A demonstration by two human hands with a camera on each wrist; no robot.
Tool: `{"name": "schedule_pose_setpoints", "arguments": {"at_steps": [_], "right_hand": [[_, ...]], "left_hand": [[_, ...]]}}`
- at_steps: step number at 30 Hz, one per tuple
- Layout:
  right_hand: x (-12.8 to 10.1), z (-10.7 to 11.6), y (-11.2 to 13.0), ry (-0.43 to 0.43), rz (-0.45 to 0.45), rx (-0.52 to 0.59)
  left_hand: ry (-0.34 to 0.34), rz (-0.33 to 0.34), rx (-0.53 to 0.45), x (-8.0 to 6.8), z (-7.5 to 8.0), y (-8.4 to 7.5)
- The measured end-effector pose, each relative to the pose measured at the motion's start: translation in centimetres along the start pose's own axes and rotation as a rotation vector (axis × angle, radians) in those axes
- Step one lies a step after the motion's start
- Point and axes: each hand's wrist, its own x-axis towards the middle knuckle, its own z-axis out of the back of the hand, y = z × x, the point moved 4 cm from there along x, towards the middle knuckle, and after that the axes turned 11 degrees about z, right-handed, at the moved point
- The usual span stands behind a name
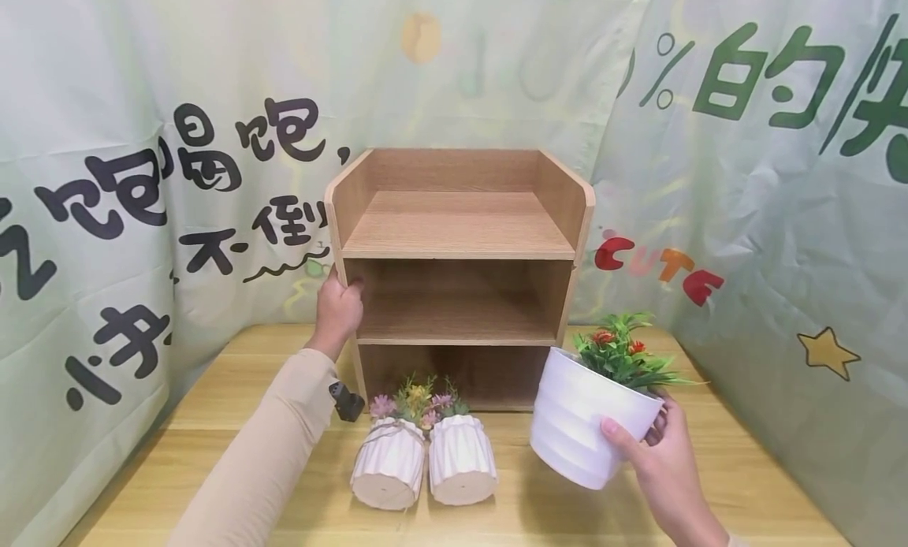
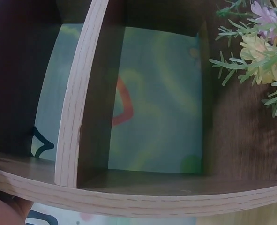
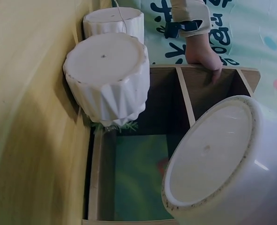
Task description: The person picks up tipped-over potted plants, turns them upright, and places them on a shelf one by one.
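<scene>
— White, that big ribbed ceramic pot with the green plant and red flowers (image 1: 583, 421)? Where is it?

— In the air, tilted, just in front of the lower right corner of the light oak three-tier wooden shelf unit (image 1: 457, 224). The right hand (image 1: 663, 460) grasps it from below, thumb on the wall, fingers curled at the rim.

— And the other hand?

— The left hand (image 1: 339, 310) clasps the shelf unit's left side panel at the middle tier, fingers hooked round the front edge.

— Anything else on the pale wooden table (image 1: 716, 452)?

— Two small white fluted pots with pink and yellow flowers (image 1: 423, 460), touching each other, lying tipped with their bases towards us, just in front of the bottom compartment.
</scene>
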Motion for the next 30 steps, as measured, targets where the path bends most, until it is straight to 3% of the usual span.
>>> {"name": "schedule_pose_setpoints", "arguments": {"at_steps": [7,13,30], "right_hand": [[0.6,0.3,1.0,-0.045,0.099,-0.042],[1.6,0.3,1.9,-0.053,0.126,-0.051],[3.0,0.2,4.0,-0.115,0.247,0.006]], "left_hand": [[-0.047,-0.028,-0.004,-0.1,-0.1,-0.2],[-0.063,-0.039,0.005,-0.1,0.0,-0.1],[-0.058,-0.034,-0.008,-0.3,-0.1,-0.1]]}}
